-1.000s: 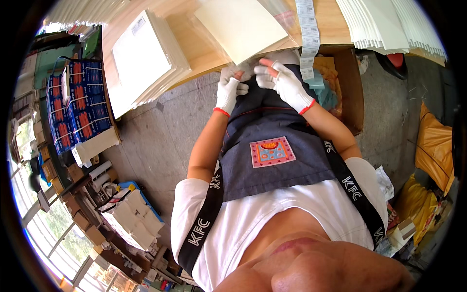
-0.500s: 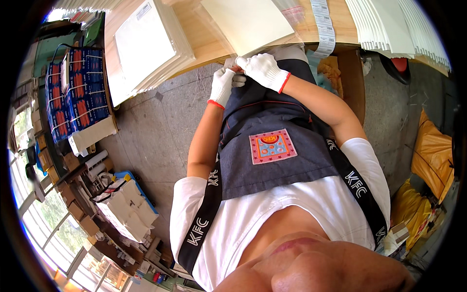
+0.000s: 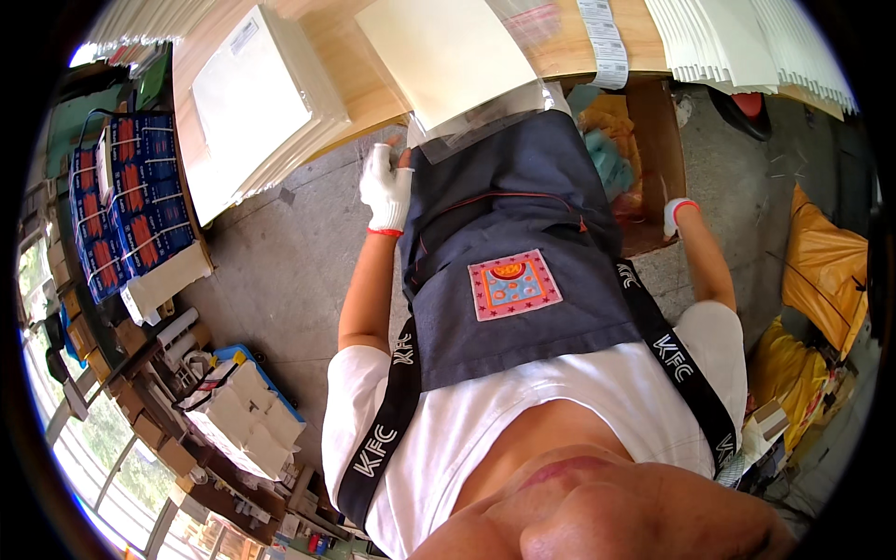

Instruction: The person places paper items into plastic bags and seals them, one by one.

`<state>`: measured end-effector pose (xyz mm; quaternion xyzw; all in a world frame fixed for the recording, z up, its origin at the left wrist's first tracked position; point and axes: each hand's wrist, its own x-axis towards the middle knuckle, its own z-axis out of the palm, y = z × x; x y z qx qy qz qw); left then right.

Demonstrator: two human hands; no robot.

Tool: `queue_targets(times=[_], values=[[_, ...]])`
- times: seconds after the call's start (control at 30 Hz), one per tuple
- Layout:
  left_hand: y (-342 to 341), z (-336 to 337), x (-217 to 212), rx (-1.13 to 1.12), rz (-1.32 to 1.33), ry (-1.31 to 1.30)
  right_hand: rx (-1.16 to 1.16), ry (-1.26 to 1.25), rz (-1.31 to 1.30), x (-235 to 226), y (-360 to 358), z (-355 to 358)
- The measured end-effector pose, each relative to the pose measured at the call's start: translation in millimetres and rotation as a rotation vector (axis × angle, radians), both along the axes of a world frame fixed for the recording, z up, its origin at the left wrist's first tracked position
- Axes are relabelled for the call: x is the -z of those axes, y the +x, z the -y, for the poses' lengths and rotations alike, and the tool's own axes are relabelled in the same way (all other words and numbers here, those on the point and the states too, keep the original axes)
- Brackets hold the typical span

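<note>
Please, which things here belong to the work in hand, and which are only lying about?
Likely in the work:
cream sheet and clear plastic, near the left hand
open carton, beside the right hand
white stack and label strip, on the table

Likely just lying about:
blue packs, at the left
orange bag and yellow bag, at the right

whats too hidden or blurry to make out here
In the head view:
Right hand: fingers mostly hidden, by the hand itself or the box edge, unclear which.
Left hand: fingertips too small and blurred to tell whether they hold anything.
Bottom of the box: hidden by teal plastic and orange plastic.
Label strip: print too small to read.
Cream sheet: far end cut off by the picture's upper edge.
</note>
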<state>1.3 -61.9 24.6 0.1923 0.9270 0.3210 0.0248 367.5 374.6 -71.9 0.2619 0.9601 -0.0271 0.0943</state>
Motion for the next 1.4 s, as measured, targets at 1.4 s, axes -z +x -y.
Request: queue_targets(times=[1.4], values=[[63.3, -201.0, -21.9, 0.029, 1.557, 0.721, -0.038, -0.788, -0.836, -141.8, -168.7, 80.2]])
